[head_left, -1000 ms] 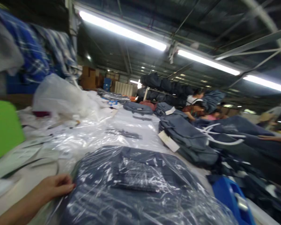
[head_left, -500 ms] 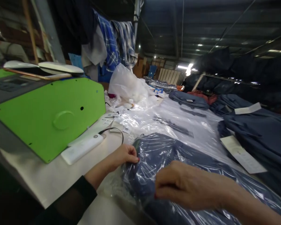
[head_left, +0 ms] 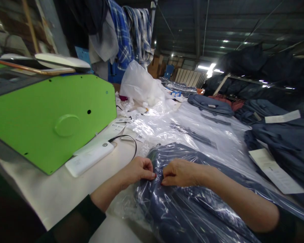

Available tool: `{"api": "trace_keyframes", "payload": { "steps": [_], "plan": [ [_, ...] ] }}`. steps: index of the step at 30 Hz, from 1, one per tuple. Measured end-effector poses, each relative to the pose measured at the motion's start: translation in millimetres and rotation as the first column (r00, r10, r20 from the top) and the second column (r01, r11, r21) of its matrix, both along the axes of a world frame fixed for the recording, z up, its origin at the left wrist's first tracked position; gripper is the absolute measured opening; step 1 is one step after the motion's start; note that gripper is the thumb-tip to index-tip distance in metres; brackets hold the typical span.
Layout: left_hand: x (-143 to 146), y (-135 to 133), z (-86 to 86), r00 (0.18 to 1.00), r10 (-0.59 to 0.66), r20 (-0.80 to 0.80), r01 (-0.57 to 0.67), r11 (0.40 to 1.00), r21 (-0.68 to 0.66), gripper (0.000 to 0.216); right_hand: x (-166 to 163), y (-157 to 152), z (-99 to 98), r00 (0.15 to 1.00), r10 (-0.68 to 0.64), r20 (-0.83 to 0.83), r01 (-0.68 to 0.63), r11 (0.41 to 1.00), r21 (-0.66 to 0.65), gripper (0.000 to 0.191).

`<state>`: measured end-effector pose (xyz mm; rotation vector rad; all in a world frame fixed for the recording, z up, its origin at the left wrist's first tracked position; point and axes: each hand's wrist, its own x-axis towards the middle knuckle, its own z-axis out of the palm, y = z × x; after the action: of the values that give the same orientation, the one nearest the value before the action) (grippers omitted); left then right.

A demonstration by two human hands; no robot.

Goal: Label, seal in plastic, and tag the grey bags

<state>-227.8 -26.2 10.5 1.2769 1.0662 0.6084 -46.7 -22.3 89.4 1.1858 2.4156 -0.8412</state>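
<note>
A folded dark blue garment (head_left: 190, 209) in a clear plastic bag (head_left: 167, 199) lies before me on the white tabletop. At the bag's far left corner, my left hand (head_left: 140, 170) is closed, thumb and finger pinching the film. Close beside it, my right hand (head_left: 178, 172) is also closed, its fingertips together against the bag's surface. The film looks creased and taut around both sets of fingertips. Whether the right fingers grip film or something smaller on it is hard to make out.
A green-sided machine (head_left: 88, 114) stands at the left. By it lies a white power bank (head_left: 90, 158) with a black cord. Clear plastic bags (head_left: 182, 118) cover the table beyond. Dark blue garments (head_left: 288, 141) with paper tags are piled at right.
My right hand has moved left and away from me, up to my left hand at the bag's corner. My left hand keeps its pinch there. The view has shifted slightly.
</note>
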Motion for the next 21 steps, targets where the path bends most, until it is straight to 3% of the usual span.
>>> {"api": "trace_keyframes", "payload": {
  "steps": [10,17,21],
  "plan": [
    [0,2,-4.1,0.998,-0.02,-0.063,0.022,0.999,0.036,0.026,-6,2,-15.2,0.947,-0.315,0.065,0.321,0.935,-0.15,0.028],
    [1,2,-4.8,0.995,-0.018,-0.099,0.023,0.999,0.049,0.028,1,1,-24.3,0.924,-0.381,0.037,0.38,0.925,0.032,0.032],
    [2,0,-1.4,0.992,-0.001,-0.126,0.01,0.998,0.066,0.029,20,8,-34.4,0.9,-0.435,0.02,0.425,0.887,0.18,0.037]
  ]
}}
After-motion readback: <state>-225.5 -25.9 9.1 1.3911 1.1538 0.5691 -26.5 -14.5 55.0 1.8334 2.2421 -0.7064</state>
